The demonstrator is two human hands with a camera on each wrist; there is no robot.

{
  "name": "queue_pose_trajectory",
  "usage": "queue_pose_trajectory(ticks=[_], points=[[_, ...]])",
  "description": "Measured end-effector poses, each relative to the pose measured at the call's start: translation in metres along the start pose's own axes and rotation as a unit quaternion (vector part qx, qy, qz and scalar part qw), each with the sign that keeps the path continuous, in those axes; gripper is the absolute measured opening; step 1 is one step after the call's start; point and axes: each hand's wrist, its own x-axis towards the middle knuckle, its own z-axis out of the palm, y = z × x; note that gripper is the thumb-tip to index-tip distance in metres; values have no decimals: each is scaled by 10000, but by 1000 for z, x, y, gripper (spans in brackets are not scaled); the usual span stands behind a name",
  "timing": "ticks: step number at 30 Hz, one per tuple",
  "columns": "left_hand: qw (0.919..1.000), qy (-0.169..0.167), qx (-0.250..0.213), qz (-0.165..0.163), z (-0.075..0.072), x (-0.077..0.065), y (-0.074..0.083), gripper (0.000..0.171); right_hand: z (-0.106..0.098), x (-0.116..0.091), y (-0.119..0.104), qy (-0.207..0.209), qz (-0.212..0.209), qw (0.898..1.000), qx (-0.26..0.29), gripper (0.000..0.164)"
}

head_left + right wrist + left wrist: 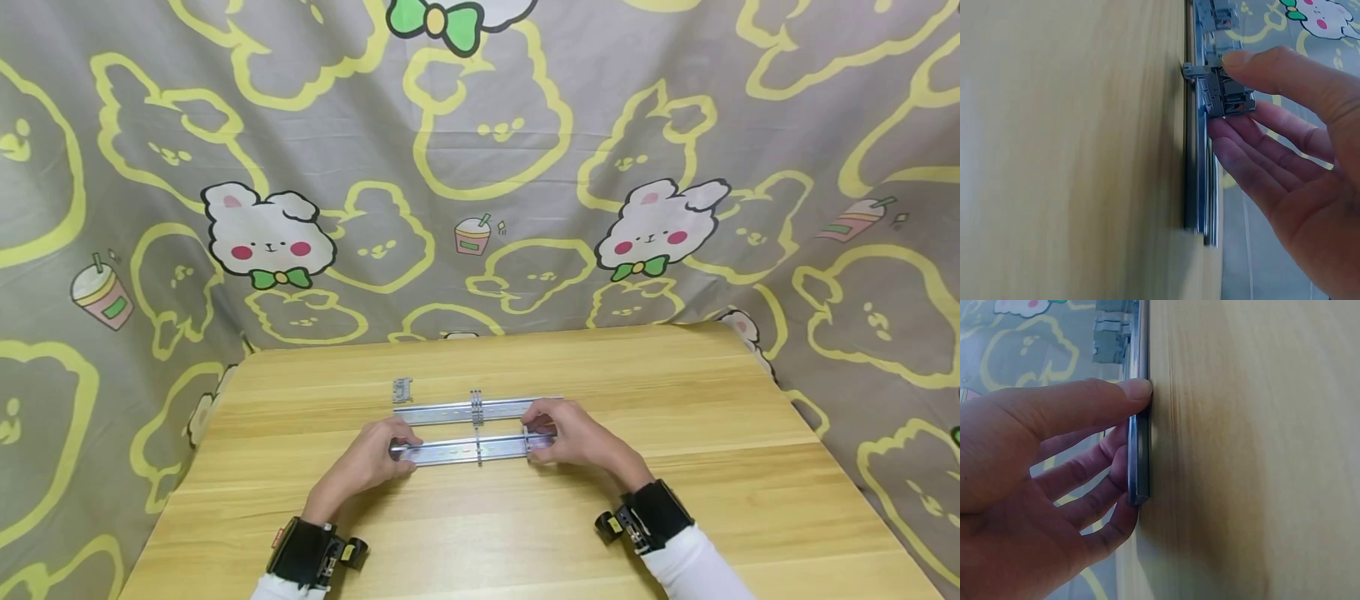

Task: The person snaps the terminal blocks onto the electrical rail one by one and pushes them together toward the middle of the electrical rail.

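A slotted metal DIN rail (442, 452) lies on the wooden table in front of me. My left hand (375, 454) grips its left end, thumb on the near edge and fingertips along the far one, as the left wrist view shows. Near the rail's right end my right hand (566, 433) pinches a grey terminal block (1225, 90) between thumb and fingers. That block sits at the rail; whether it is fully clipped on I cannot tell. Another thin grey terminal block (479, 447) stands across the rail's middle.
Behind lies a second DIN rail (435, 413), parallel to the first, with several grey terminal blocks (476, 407) grouped at its middle. A loose grey terminal block (402, 390) lies flat at the back left. A patterned curtain (525, 283) hangs behind the table (480, 533).
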Motion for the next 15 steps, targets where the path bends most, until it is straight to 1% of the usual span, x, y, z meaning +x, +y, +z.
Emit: queue_pose_trajectory(ticks=[6,10,15], points=[[10000,-30,41,39,0,0,-2,27,11,9,-9,-38,10,9999,108,43],[10000,-43,5,1,0,-1,-2,28,16,14,-15,-77,55,9999,133,44],[10000,-40,1,-32,0,-1,-1,28,21,18,-20,-109,128,9999,6,44]])
